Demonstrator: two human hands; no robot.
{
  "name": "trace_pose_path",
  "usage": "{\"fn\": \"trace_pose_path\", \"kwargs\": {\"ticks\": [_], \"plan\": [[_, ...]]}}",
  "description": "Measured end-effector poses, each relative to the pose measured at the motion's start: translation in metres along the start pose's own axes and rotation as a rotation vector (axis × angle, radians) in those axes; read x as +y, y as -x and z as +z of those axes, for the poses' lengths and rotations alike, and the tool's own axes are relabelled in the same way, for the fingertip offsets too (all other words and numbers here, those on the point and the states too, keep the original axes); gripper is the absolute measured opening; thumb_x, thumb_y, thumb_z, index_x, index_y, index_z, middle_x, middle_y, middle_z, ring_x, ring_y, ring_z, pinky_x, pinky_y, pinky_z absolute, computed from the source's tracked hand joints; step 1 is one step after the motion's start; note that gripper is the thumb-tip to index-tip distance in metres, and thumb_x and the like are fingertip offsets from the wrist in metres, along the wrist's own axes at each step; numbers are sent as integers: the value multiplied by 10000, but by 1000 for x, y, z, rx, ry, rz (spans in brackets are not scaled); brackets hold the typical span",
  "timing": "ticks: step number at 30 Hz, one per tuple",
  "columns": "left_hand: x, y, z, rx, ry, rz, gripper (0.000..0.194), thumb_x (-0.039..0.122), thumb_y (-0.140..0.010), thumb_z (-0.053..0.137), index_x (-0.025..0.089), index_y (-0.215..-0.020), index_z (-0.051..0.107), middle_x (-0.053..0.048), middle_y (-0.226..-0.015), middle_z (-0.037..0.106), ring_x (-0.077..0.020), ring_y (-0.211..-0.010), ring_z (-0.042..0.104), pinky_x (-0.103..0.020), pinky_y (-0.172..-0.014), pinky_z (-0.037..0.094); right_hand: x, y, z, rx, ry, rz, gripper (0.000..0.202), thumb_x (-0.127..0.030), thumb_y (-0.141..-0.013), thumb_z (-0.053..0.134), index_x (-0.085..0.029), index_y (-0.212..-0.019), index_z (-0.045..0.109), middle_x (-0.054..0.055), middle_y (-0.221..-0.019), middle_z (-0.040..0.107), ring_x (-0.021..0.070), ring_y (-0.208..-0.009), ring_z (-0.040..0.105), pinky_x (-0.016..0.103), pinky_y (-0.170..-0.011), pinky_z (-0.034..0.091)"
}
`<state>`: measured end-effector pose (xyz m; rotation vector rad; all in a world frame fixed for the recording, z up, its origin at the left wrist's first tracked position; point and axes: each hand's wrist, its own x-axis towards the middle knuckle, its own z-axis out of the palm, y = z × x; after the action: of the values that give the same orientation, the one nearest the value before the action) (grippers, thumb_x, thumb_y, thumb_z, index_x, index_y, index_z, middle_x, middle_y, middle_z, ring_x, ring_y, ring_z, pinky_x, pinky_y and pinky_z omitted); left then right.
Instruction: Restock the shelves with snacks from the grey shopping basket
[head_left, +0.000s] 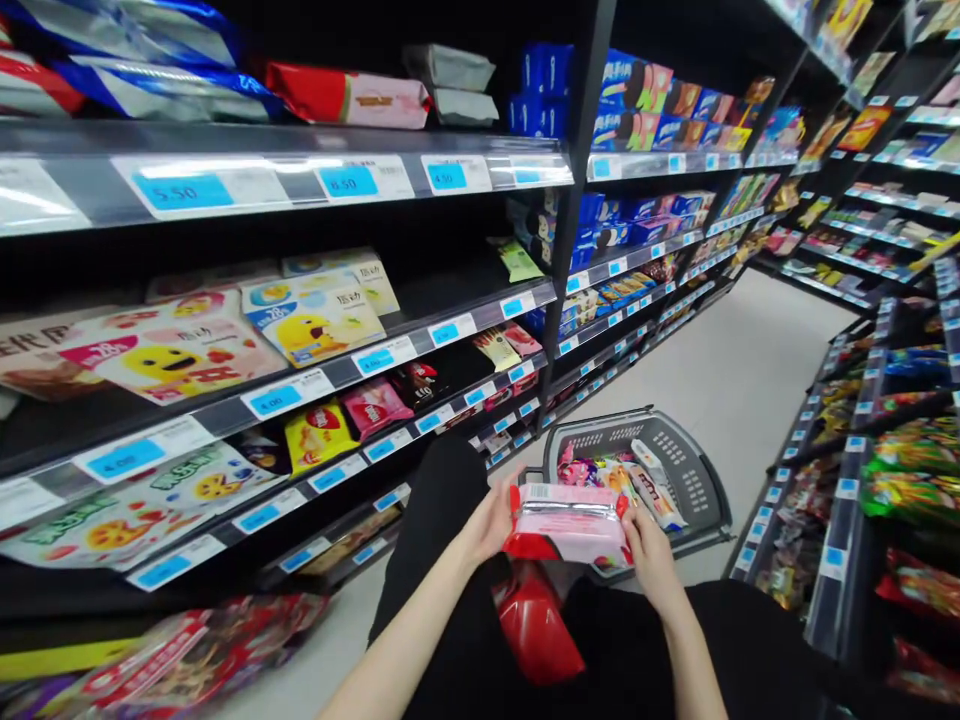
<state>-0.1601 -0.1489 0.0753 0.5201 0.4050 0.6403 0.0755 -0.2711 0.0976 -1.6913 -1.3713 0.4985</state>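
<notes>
A pink and red snack package (570,522) is held level between both hands, its barcode and back seam facing up. My left hand (493,520) closes on its left end, and my right hand (646,545) grips the right end with the thumb on top. Just beyond the package, a grey shopping basket (694,475) stands on the floor with several colourful snack packs in it. Below the package, a shiny red packet (534,625) rests between my black-clothed legs; part of it is hidden under the package.
Shelves (337,390) of biscuits and snacks with blue price tags run along the left and into the distance. More racks (847,480) of bagged snacks line the right. A pale aisle floor (720,350) lies between them. A blurred bag (195,650) is at the lower left.
</notes>
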Motion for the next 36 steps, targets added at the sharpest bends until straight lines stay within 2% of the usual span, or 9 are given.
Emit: {"fn": "trace_pose_path", "kwargs": {"ticks": [4,7,9,12,15,18,25,31,36], "plan": [[-8,-8,-15,154,-173,149,537,217,-618,760,218,-1122,575,-103,-1180,577,-259,-1064,556,-352,-921,413,38,-1,25,44,-50,50,289,-430,-873,393,-193,-765,517,34,-705,561,185,-660,538,301,-625,439],[-10,-13,-27,234,-249,156,482,191,-606,763,182,-1068,625,-121,-1190,576,-269,-1066,553,-346,-919,414,56,4,38,-5,-163,94,282,-432,-848,462,-172,-876,568,66,-821,607,194,-738,579,305,-668,464],[-9,-14,-33,229,-245,151,569,200,-580,778,182,-1124,612,-132,-1200,574,-288,-1071,551,-376,-935,404,60,6,42,-25,-201,108,288,-426,-834,494,-167,-915,592,81,-878,619,202,-767,593,309,-679,471],[-5,-13,-35,182,-264,123,689,210,-520,807,193,-1174,593,-150,-1264,527,-334,-1125,511,-433,-961,378,59,6,41,8,-155,95,248,-394,-843,489,-177,-872,604,77,-866,609,211,-795,584,325,-706,458],[-3,-10,-32,227,-435,178,500,272,-543,794,165,-1020,689,-146,-1344,444,-345,-1230,405,-418,-1024,312,55,4,39,41,-68,44,225,-364,-860,456,-190,-815,591,74,-874,570,221,-843,558,354,-759,434],[-2,-9,-27,307,-623,233,336,329,-595,754,168,-888,732,-123,-1335,459,-326,-1267,362,-393,-1055,269,50,4,37,52,-22,6,227,-356,-862,445,-199,-798,596,92,-967,521,238,-929,524,386,-814,412],[1,-8,-20,427,-776,378,256,363,-660,686,181,-830,741,-85,-1364,428,-303,-1255,388,-358,-1043,306,42,5,37,39,-32,-1,244,-377,-864,449,-205,-768,592,83,-979,476,246,-971,479,391,-819,404],[0,-11,-27,489,-695,338,283,389,-678,665,156,-821,739,-108,-1061,662,-312,-1083,551,-409,-973,367,39,5,43,0,-136,14,246,-373,-862,460,-196,-734,572,88,-983,502,238,-959,493,374,-818,404],[-1,-12,-32,564,-570,287,322,422,-613,711,134,-754,735,-107,-898,706,-298,-923,617,-376,-847,434,38,2,48,-11,-239,28,224,-363,-859,468,-199,-727,543,69,-890,548,223,-884,516,351,-766,416]]}}
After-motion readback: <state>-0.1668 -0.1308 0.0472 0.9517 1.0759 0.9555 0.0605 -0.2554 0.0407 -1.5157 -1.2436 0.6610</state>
